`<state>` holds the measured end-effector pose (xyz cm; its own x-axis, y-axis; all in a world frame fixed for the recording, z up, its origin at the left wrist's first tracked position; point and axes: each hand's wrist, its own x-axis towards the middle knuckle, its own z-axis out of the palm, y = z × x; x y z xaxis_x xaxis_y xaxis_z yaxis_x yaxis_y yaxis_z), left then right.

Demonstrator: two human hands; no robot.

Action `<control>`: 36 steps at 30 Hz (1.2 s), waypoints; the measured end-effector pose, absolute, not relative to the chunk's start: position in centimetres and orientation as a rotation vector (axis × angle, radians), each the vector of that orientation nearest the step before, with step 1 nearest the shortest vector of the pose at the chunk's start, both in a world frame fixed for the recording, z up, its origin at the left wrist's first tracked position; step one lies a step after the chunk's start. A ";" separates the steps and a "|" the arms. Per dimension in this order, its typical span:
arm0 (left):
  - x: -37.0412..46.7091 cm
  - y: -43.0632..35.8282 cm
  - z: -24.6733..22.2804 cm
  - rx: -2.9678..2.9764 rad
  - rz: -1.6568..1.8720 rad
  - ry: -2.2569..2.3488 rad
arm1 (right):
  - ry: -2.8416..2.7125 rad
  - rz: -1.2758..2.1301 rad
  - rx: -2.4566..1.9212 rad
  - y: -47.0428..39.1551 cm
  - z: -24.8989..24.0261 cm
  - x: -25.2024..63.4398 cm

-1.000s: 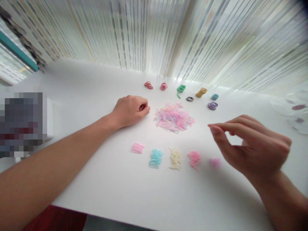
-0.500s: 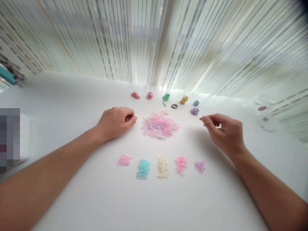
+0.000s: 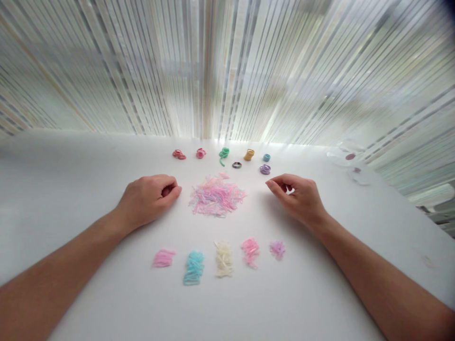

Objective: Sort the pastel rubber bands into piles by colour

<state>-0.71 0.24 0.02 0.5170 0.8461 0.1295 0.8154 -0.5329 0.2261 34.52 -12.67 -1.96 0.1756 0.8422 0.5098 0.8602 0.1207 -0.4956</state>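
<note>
My left hand (image 3: 151, 199) rests on the white table (image 3: 227, 312) with its fingers curled against the thumb, left of a loose pile of pastel rubber bands (image 3: 217, 194). Right of that pile, my right hand (image 3: 300, 196) has thumb and forefinger pinched; anything in either hand is hidden or too small to see. Nearer me lie sorted bunches of bands: pink (image 3: 164, 258), turquoise (image 3: 194, 267), cream (image 3: 223, 259), brighter pink (image 3: 250, 252) and lilac (image 3: 277, 249).
Behind the pile stand coiled items: red (image 3: 179, 154), pink (image 3: 201, 153), green (image 3: 223, 152), yellow (image 3: 249, 155), blue (image 3: 266, 157) and purple (image 3: 265, 169). A dark multicoloured ring (image 3: 237, 165) lies among them. Clear objects (image 3: 350, 156) sit right, before a striped curtain (image 3: 185, 71).
The view has swung right, so everything sits further left and lower. My right hand has come a little closer to the mixed pile; my left hand stays put beside it.
</note>
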 end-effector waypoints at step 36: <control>-0.3 0.1 0.3 2.574 0.257 1.512 | -1.832 0.180 -1.547 -10.3 -2.7 31.3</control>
<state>-0.28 0.11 0.30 0.4788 0.8749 0.0735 0.8500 -0.4829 0.2105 31.32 -10.34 -2.69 -0.0203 0.9036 0.4280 0.8031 0.2697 -0.5313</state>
